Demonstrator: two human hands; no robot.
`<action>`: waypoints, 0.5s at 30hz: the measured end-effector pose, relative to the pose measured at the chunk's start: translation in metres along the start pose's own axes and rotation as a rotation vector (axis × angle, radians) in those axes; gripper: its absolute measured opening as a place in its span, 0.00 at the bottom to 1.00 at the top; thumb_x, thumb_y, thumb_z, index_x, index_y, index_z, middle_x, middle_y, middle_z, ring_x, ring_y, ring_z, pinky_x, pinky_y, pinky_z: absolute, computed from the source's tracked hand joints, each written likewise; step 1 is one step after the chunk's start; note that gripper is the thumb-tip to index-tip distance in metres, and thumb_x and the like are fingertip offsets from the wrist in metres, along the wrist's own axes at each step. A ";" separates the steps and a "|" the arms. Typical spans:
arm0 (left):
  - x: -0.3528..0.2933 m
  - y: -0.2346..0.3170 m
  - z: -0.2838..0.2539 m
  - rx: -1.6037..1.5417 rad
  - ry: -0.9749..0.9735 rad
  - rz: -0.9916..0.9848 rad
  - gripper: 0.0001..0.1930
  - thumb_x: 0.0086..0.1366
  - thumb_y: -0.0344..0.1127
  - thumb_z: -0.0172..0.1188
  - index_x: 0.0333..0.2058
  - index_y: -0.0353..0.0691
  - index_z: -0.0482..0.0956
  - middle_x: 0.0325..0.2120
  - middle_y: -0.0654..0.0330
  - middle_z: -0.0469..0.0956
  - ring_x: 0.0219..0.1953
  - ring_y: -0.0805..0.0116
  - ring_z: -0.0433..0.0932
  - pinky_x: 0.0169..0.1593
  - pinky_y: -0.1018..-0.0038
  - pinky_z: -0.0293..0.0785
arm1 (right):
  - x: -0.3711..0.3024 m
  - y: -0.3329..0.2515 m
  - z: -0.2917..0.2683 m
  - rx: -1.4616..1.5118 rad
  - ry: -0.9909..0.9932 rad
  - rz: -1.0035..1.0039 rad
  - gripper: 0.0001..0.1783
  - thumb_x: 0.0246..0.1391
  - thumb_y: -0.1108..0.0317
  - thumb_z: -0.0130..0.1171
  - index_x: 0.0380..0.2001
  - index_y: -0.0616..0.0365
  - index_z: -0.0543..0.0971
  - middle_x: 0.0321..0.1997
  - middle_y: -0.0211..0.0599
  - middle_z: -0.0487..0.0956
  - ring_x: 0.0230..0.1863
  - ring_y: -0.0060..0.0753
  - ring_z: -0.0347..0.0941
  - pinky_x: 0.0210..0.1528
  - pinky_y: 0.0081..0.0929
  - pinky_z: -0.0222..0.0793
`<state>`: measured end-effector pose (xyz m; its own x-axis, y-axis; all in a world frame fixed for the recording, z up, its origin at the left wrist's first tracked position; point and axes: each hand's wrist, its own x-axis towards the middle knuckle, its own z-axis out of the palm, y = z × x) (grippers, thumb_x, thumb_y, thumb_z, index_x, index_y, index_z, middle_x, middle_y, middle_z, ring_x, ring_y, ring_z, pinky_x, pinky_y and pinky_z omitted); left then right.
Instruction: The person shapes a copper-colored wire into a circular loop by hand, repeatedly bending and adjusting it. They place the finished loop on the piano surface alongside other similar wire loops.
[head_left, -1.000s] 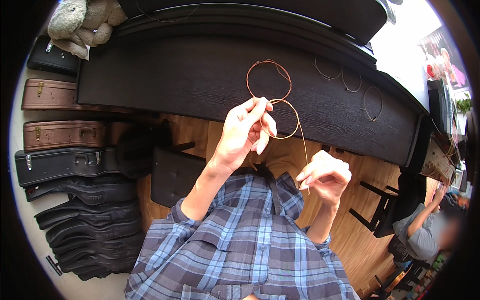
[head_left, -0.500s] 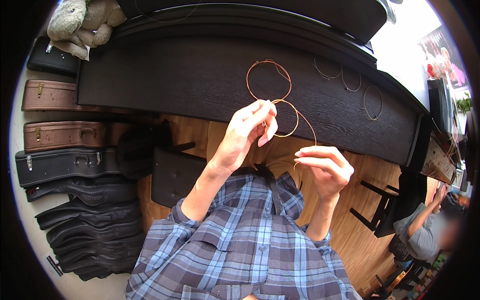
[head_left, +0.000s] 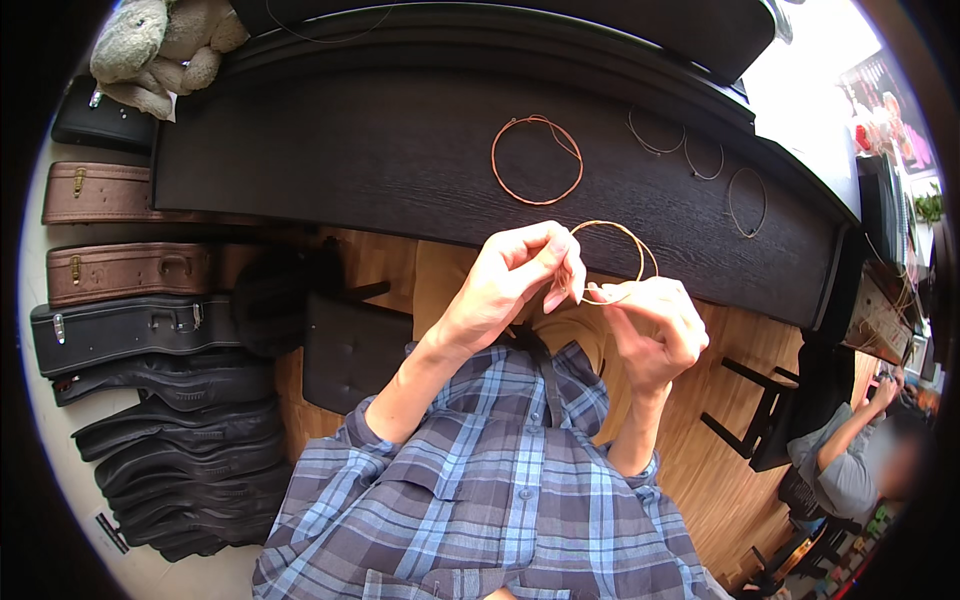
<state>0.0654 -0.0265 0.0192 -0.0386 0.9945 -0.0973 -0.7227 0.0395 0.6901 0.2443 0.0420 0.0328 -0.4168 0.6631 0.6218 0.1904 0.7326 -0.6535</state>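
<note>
A thin golden string (head_left: 606, 222), wound into a loop, is held in front of my chest between both hands, just off the front edge of the black tabletop (head_left: 380, 150). The fingertips of my left hand (head_left: 520, 280) pinch the loop's left side. At its lower right, thumb and fingers of my right hand (head_left: 655, 325) are closed on the same string; the exact spot is partly hidden by the fingers. Beyond my hands, a coiled copper-coloured string (head_left: 580, 170) lies flat on the tabletop.
Several thin silvery string coils (head_left: 733, 215) lie farther right on the tabletop. Brown and black instrument cases (head_left: 120, 275) are stacked at left, beneath a grey plush toy (head_left: 130, 45). A black stool (head_left: 350, 350) stands under the edge. Another person (head_left: 845, 450) is at far right.
My left hand has moved toward me and right, bringing the golden loop away from the copper coil on the tabletop. Both hands are now closer together, and the string's loose end is drawn into the loop.
</note>
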 end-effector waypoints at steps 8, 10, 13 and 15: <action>-0.002 -0.005 0.002 -0.140 -0.067 -0.047 0.15 0.79 0.41 0.47 0.34 0.37 0.72 0.33 0.59 0.79 0.27 0.74 0.80 0.37 0.78 0.78 | -0.014 -0.002 0.005 0.354 0.004 0.278 0.16 0.42 0.83 0.76 0.30 0.63 0.76 0.30 0.43 0.85 0.34 0.32 0.85 0.38 0.25 0.81; -0.003 -0.006 0.003 -0.149 -0.070 -0.046 0.15 0.79 0.41 0.46 0.35 0.38 0.71 0.33 0.57 0.81 0.28 0.71 0.82 0.37 0.76 0.80 | -0.014 -0.001 0.004 0.388 0.008 0.308 0.15 0.43 0.84 0.75 0.32 0.65 0.78 0.31 0.44 0.85 0.35 0.33 0.85 0.40 0.26 0.82; -0.001 -0.006 0.004 -0.076 -0.048 0.030 0.15 0.80 0.41 0.45 0.35 0.38 0.70 0.33 0.54 0.82 0.30 0.67 0.83 0.38 0.74 0.81 | -0.011 0.001 0.001 0.372 -0.053 0.252 0.13 0.44 0.86 0.72 0.33 0.66 0.81 0.32 0.44 0.86 0.36 0.34 0.85 0.40 0.28 0.82; -0.001 -0.005 0.004 -0.079 -0.048 0.031 0.16 0.80 0.42 0.45 0.35 0.37 0.70 0.33 0.53 0.82 0.30 0.66 0.84 0.37 0.74 0.81 | -0.009 -0.001 -0.001 0.377 -0.080 0.239 0.11 0.45 0.85 0.72 0.32 0.66 0.81 0.33 0.44 0.86 0.36 0.33 0.85 0.40 0.28 0.82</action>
<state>0.0718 -0.0275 0.0185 -0.0299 0.9987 -0.0410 -0.7741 0.0028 0.6330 0.2488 0.0359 0.0284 -0.4707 0.7817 0.4091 -0.0413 0.4436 -0.8953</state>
